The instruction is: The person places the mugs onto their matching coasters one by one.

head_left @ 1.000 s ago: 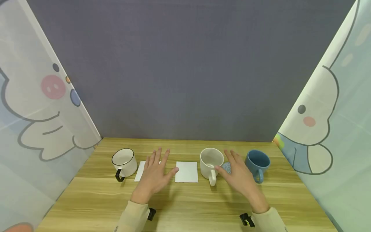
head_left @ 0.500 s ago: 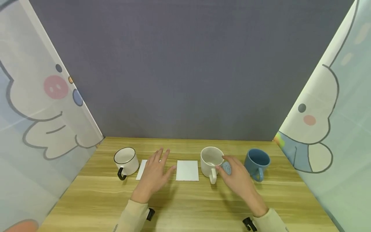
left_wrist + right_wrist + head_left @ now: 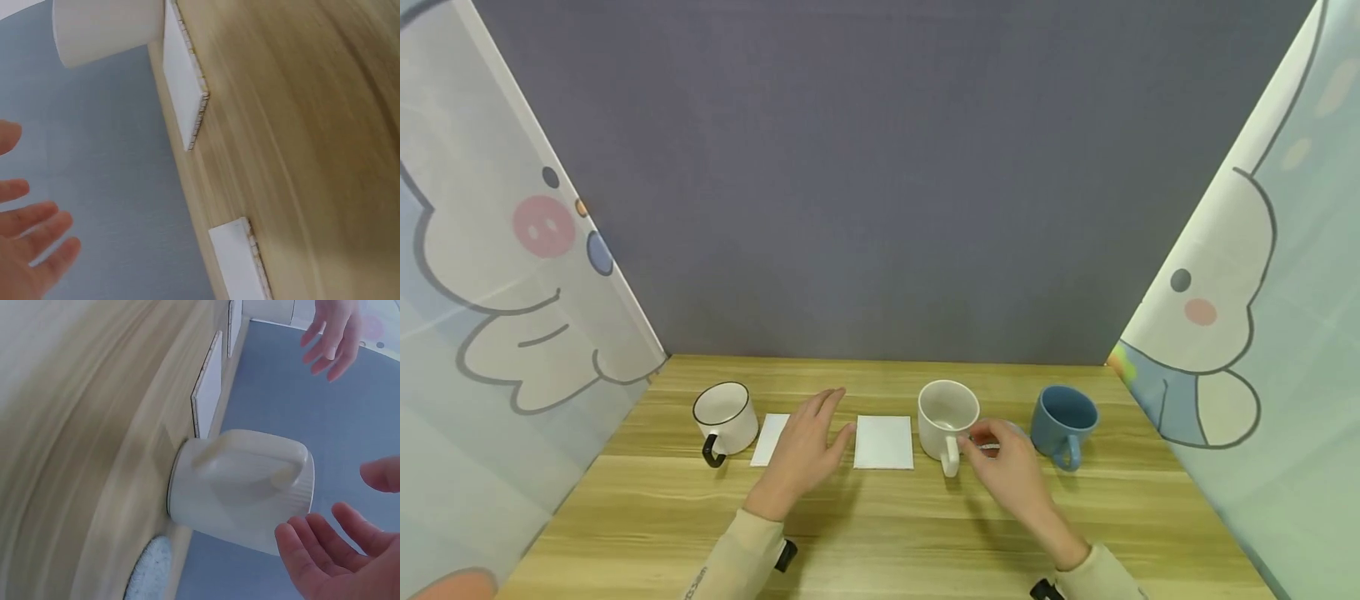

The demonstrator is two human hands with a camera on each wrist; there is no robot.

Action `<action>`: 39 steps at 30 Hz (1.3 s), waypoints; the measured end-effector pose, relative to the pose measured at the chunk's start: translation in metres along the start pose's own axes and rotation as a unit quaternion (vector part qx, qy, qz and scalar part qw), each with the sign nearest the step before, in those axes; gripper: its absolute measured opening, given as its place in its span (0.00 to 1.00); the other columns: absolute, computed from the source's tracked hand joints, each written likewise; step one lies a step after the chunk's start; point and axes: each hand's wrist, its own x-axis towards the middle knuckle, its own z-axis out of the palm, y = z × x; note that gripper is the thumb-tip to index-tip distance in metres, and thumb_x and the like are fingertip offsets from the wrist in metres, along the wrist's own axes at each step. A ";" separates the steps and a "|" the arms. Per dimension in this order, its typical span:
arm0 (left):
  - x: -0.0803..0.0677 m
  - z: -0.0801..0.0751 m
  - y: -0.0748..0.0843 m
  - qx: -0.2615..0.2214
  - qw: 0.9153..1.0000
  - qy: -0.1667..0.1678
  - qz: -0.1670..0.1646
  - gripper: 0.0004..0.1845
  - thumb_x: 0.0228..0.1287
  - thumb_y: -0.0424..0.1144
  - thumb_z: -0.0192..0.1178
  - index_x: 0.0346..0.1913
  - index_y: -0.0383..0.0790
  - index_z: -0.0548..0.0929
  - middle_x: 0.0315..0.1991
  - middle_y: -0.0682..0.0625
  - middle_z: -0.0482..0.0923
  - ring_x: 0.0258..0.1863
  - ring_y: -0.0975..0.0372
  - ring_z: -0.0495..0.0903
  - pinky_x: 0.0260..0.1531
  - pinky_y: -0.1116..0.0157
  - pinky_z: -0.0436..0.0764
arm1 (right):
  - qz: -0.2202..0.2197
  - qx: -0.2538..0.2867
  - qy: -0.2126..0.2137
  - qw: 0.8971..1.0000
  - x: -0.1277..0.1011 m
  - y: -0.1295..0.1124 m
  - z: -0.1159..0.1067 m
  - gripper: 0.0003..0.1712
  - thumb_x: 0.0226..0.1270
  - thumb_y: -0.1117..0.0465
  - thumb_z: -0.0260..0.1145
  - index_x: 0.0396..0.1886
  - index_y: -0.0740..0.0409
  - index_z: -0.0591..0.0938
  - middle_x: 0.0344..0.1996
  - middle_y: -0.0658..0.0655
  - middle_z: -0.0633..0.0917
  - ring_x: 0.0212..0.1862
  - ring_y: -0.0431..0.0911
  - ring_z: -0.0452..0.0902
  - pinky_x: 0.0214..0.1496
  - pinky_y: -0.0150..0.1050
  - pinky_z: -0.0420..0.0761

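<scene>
the right hand (image 3: pixel 1006 467) is held just beside the handle of the cream mug (image 3: pixel 946 417), which stands upright on the desk (image 3: pixel 880 517) between the middle white square coaster (image 3: pixel 883 442) and the blue mug (image 3: pixel 1063 422). its fingers (image 3: pixel 325 556) are loosely curled and spread, and nothing is gripped; in the right wrist view a clear gap is seen between them and the mug's wall. a round pale blue coaster (image 3: pixel 150 575) lies on the desk just beside the mug's base, mostly hidden under the hand in the head view. the left hand (image 3: pixel 805 450) is held flat with straight fingers between the two white coasters, the further one (image 3: pixel 769 439) lying beside the black-rimmed white mug (image 3: pixel 724 417), and nothing is held by it either; whether it touches the desk cannot be told. several risks are judged from this. the handle faces the person, so a glancing touch could turn the cream mug rather than secure it. a sideways push could slide it onto the white coaster's raised edge and tip it. the blue mug stands near the wrist and could be knocked if the hand is swung outward. the round coaster could be dragged along unnoticed.
</scene>
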 end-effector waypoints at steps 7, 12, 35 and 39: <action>0.000 0.004 -0.001 -0.001 1.000 0.005 0.019 0.25 0.74 0.44 0.61 0.67 0.34 0.74 0.59 0.38 0.79 0.58 0.45 0.78 0.56 0.46 0.78 | 0.035 0.032 -0.021 0.999 -0.001 0.005 0.003 0.06 0.65 0.61 0.75 0.37 0.57 0.86 0.34 0.51 0.86 0.38 0.44 0.84 0.40 0.33 0.84; 0.001 0.006 -0.002 -0.018 1.000 -0.001 0.021 0.24 0.74 0.43 0.61 0.66 0.34 0.76 0.58 0.40 0.79 0.58 0.45 0.79 0.56 0.46 0.79 | 0.072 0.030 -0.049 0.996 -0.003 0.008 0.005 0.07 0.66 0.59 0.73 0.37 0.58 0.86 0.33 0.50 0.86 0.38 0.42 0.82 0.41 0.35 0.82; 0.015 0.016 -0.010 -0.073 0.989 -0.129 -0.027 0.25 0.74 0.48 0.61 0.67 0.39 0.75 0.64 0.45 0.74 0.64 0.48 0.74 0.58 0.47 0.77 | 0.214 0.190 -0.111 0.952 0.003 0.018 0.025 0.11 0.68 0.59 0.70 0.37 0.66 0.85 0.35 0.57 0.85 0.40 0.48 0.82 0.46 0.48 0.86; 0.015 0.018 -0.014 -0.073 0.988 -0.136 -0.020 0.24 0.73 0.47 0.62 0.65 0.39 0.76 0.63 0.45 0.75 0.64 0.48 0.74 0.57 0.47 0.78 | 0.217 0.220 -0.126 0.943 0.001 0.020 0.027 0.15 0.70 0.58 0.69 0.38 0.69 0.84 0.38 0.58 0.86 0.45 0.49 0.82 0.50 0.51 0.85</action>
